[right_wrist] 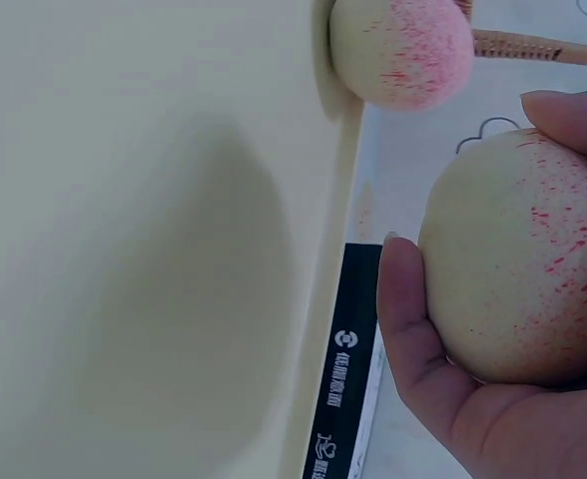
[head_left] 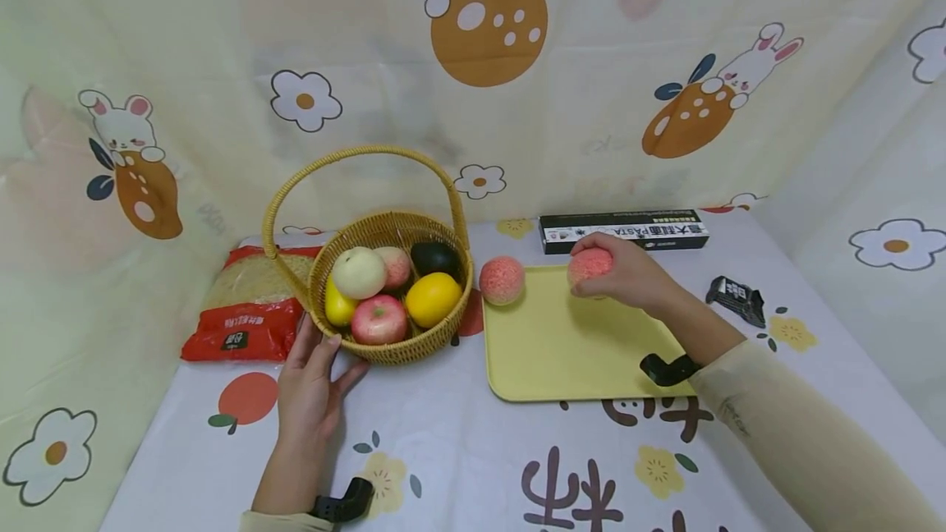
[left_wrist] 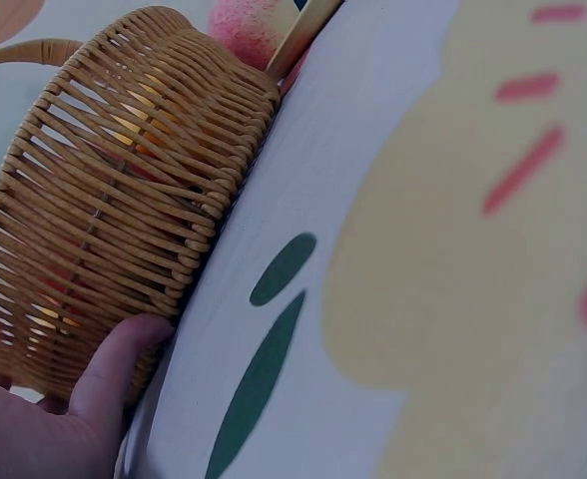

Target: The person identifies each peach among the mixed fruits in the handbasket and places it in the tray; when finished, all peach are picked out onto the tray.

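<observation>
My right hand [head_left: 624, 273] grips a pink-speckled peach [right_wrist: 523, 269] and holds it above the far part of the yellow tray [head_left: 562, 364]. In the right wrist view the thumb and fingers wrap around the fruit. Another peach [head_left: 502, 280] sits at the tray's far left corner. The left hand [head_left: 310, 392] touches the lower front left of a wicker basket [head_left: 402, 347], its thumb [left_wrist: 124, 364] against the weave. Inside the basket are a red apple [head_left: 379, 320], a lemon [head_left: 433, 300], a dark avocado [head_left: 434, 259], a pale round fruit [head_left: 359, 272] and other fruit.
A red-and-clear food bag [head_left: 244, 327] lies left of the basket, partly behind it. Behind the tray is a black pasta box [head_left: 665, 230]. A small black packet [head_left: 736, 300] lies right of the tray. The basket's tall handle [head_left: 369, 152] arches above the fruit.
</observation>
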### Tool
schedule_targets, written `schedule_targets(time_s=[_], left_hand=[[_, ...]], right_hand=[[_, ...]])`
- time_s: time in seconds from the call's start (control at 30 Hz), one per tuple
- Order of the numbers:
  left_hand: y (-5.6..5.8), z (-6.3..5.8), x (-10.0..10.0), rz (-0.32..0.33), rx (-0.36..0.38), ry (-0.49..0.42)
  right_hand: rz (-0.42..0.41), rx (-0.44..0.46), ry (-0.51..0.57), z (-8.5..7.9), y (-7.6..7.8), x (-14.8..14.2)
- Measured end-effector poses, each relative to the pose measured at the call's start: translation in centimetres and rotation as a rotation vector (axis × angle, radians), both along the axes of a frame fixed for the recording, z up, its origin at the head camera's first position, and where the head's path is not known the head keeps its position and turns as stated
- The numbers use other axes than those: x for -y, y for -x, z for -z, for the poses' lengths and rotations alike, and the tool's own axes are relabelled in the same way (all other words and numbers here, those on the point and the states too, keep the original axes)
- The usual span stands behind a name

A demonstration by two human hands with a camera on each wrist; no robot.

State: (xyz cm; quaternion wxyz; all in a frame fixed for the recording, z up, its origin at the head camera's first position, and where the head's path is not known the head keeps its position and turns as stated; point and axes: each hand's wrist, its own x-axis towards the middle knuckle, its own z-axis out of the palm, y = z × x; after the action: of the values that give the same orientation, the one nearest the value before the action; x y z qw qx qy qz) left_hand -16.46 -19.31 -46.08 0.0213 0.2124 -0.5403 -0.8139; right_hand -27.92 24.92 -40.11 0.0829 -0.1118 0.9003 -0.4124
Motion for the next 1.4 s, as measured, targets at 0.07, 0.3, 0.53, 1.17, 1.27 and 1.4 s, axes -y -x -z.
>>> schedule_targets(time_s=[0.07,0.3,0.53,1.17,1.27,1.4], left_hand=[[0.0,0.0,0.0,0.001,0.001,-0.001],[-0.1,0.1,0.0,-0.003,0.003,0.003],[-0.2,0.0,0.1,-0.004,0.003,-0.001],[0.0,-0.3,0.1,-0.02,0.007,-0.011],[0.0,-0.4,0.1,-0.017,0.009,-0.007],[0.0,-0.5,0.1,-0.01,0.017,-0.003]], right_hand=[[0.003,0.012,-0.021,0.2,0.4,0.4],[-0.006,0.022,-0.057,1.8,2.2,1.2],[-0.081,0.004,-0.135,2.9,3.6,2.5],[-0.095,-0.011,-0.224,3.6,4.4,3.8],[-0.087,-0.022,-0.237,3.7,4.4,3.5],[-0.079,-0.029,-0.254,3.8,4.2,3.0]])
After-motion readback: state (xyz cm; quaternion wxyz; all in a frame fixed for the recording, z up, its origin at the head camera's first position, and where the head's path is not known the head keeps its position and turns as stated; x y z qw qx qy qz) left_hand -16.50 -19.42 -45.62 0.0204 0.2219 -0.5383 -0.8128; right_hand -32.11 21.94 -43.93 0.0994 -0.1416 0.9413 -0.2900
